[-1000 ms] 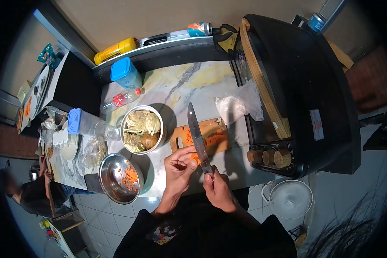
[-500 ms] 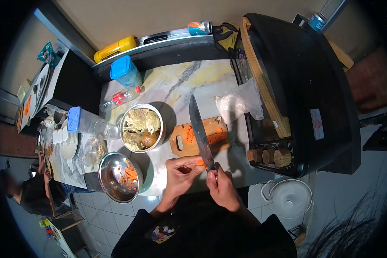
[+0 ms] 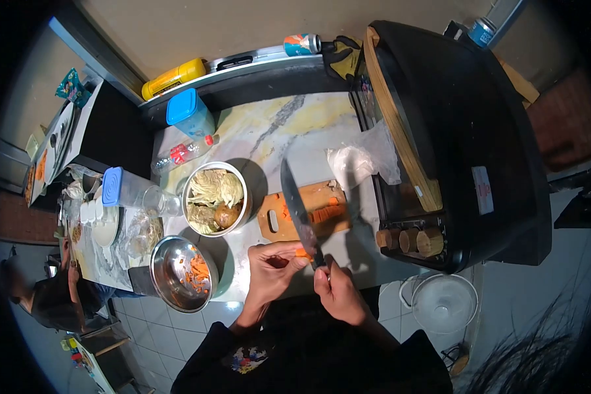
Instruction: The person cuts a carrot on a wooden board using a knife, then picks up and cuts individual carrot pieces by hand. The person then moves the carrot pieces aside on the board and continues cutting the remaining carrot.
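Observation:
My right hand (image 3: 338, 292) is wrapped round the handle of a large knife (image 3: 298, 209), whose dark blade points up and away over the board. Between the thumb and fingers of my left hand (image 3: 271, 270) is a small piece of carrot (image 3: 301, 253), close against the blade near the handle. Beyond both hands lies a wooden cutting board (image 3: 284, 229) with cut orange carrot (image 3: 327, 213) on it. To the left, a steel bowl (image 3: 166, 281) holds carrot pieces (image 3: 196, 272). Behind it stands a white bowl (image 3: 245, 211) with cabbage (image 3: 215, 187) and a round brown vegetable (image 3: 226, 216).
A black oven (image 3: 466, 151) fills the right side, beside a plastic bag (image 3: 354, 164). At the left are a bottle (image 3: 182, 152), blue-lidded containers (image 3: 187, 111) and a glass (image 3: 161, 201). Another person (image 3: 56, 295) is at the far left.
The knife blade has shifted slightly left and down. My left hand, with the carrot piece, has moved a little left and down.

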Motion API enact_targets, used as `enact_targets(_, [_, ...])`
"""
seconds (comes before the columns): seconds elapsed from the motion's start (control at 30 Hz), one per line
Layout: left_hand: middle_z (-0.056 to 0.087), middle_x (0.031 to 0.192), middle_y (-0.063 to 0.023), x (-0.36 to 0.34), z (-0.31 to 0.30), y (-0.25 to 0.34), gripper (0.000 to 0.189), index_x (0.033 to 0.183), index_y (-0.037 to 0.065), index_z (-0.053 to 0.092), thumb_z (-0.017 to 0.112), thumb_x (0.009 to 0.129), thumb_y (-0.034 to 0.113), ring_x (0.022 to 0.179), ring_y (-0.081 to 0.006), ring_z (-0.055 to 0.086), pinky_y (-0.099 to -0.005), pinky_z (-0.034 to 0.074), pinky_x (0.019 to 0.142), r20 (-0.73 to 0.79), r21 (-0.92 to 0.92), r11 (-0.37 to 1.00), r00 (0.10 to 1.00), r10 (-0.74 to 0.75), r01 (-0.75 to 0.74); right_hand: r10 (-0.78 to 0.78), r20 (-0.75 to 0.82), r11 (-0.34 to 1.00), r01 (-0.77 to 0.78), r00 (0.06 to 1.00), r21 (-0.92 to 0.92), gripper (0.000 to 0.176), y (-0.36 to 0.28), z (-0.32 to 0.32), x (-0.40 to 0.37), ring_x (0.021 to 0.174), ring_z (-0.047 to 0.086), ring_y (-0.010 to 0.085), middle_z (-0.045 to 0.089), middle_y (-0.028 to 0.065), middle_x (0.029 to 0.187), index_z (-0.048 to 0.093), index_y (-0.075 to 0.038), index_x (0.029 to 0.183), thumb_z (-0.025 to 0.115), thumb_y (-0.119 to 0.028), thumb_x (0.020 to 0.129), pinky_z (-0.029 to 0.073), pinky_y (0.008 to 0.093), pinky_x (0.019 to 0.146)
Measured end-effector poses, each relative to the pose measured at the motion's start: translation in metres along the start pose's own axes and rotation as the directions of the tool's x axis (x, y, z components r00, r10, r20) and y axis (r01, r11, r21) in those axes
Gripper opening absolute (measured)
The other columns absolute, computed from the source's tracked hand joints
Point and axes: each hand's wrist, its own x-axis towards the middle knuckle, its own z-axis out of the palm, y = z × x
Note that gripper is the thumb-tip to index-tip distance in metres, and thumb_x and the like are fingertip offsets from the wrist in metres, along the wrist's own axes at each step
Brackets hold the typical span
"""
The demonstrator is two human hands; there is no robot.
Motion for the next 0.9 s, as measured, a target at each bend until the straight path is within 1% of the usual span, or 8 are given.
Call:
enact_targets(0.07, [0.066,0.088,-0.0127,-0.001,0.002,0.000,0.024,0.099,-0.005,0.062,0.066,0.076,-0.003,0.079,-0.0131,0.063,-0.0250,0.050,0.073,0.016,0.046,0.999,1.000,-0.012,0.011,0.000,0.019,1.000,0.000,1.000,0.018,0.014,-0.002,-0.003,0.004,0.058,0.054,0.0391,0.051,0.0203,0.061,0.042,0.003,0.093,0.046,-0.010,0.088,0.040,0.0395,0.049])
enact_targets(0.1, [0.066,0.087,-0.0124,0.001,0.001,0.002,0.022,0.097,-0.005,0.063,0.066,0.075,-0.003,0.078,-0.0127,0.063,-0.0245,0.050,0.073,0.023,0.054,0.998,1.000,-0.019,0.018,-0.082,-0.021,0.996,0.081,0.996,-0.026,0.014,0.004,0.002,0.002,0.045,0.048,0.0221,0.044,0.0094,0.053,0.040,0.004,0.091,0.040,-0.010,0.090,0.037,0.0322,0.046])
enact_targets(0.33, [0.065,0.091,-0.0115,0.008,0.004,0.009,0.027,0.102,-0.007,0.057,0.065,0.076,-0.004,0.081,-0.0120,0.062,-0.0240,0.049,0.074,0.047,-0.010,1.000,0.999,0.000,0.001,-0.094,0.010,0.996,0.094,0.995,-0.004,0.015,0.003,-0.002,0.006,0.046,0.050,0.0196,0.045,0.0080,0.053,0.040,0.003,0.088,0.040,-0.012,0.090,0.038,0.0312,0.046])
enact_targets(0.53, [0.064,0.089,-0.0104,-0.006,0.020,-0.011,0.024,0.103,-0.005,0.053,0.060,0.084,0.009,0.076,-0.0115,0.059,-0.0242,0.046,0.070,-0.031,-0.511,0.859,0.998,-0.053,0.030,-0.197,-0.013,0.980,0.197,0.980,-0.044,0.013,0.009,0.003,0.004,0.047,0.052,0.0212,0.048,0.0082,0.055,0.041,0.004,0.090,0.040,-0.009,0.089,0.039,0.0312,0.046])
enact_targets(0.6, [0.064,0.091,-0.0107,-0.009,0.024,-0.016,0.025,0.105,-0.005,0.053,0.057,0.086,0.012,0.076,-0.0114,0.059,-0.0251,0.045,0.070,-0.062,-0.524,0.852,0.998,-0.029,-0.008,-0.194,-0.010,0.979,0.193,0.981,-0.065,0.014,0.009,0.003,0.004,0.047,0.053,0.0211,0.049,0.0079,0.055,0.042,0.005,0.093,0.039,-0.008,0.089,0.039,0.0307,0.047])
enact_targets(0.7, [0.065,0.089,-0.0112,-0.011,0.022,-0.012,0.024,0.105,-0.005,0.056,0.059,0.085,0.009,0.075,-0.0117,0.059,-0.0243,0.046,0.069,-0.145,-0.496,0.867,0.989,-0.024,-0.052,-0.187,-0.001,0.982,0.187,0.982,-0.031,0.013,-0.001,-0.001,0.004,0.048,0.054,0.0223,0.049,0.0087,0.056,0.041,0.004,0.091,0.040,-0.010,0.089,0.040,0.0310,0.046])
enact_targets(0.77, [0.066,0.087,-0.0128,-0.007,0.011,-0.001,0.021,0.101,-0.005,0.060,0.061,0.082,0.004,0.075,-0.0122,0.061,-0.0237,0.048,0.070,-0.077,-0.236,0.971,0.997,0.020,-0.037,-0.068,0.033,0.997,0.069,0.997,-0.026,0.012,-0.002,-0.005,0.000,0.062,0.055,0.0396,0.052,0.0200,0.067,0.045,0.001,0.092,0.048,-0.010,0.087,0.042,0.0394,0.052])
enact_targets(0.9, [0.066,0.087,-0.0146,-0.004,0.007,0.027,0.022,0.099,-0.006,0.062,0.064,0.077,-0.005,0.077,-0.0132,0.062,-0.0244,0.049,0.073,0.027,-0.030,0.998,0.998,0.064,-0.063,-0.155,0.014,0.985,0.156,0.988,-0.069,0.016,-0.009,-0.004,-0.004,0.049,0.054,0.0272,0.048,0.0110,0.055,0.040,0.001,0.084,0.041,-0.014,0.090,0.040,0.0339,0.045])
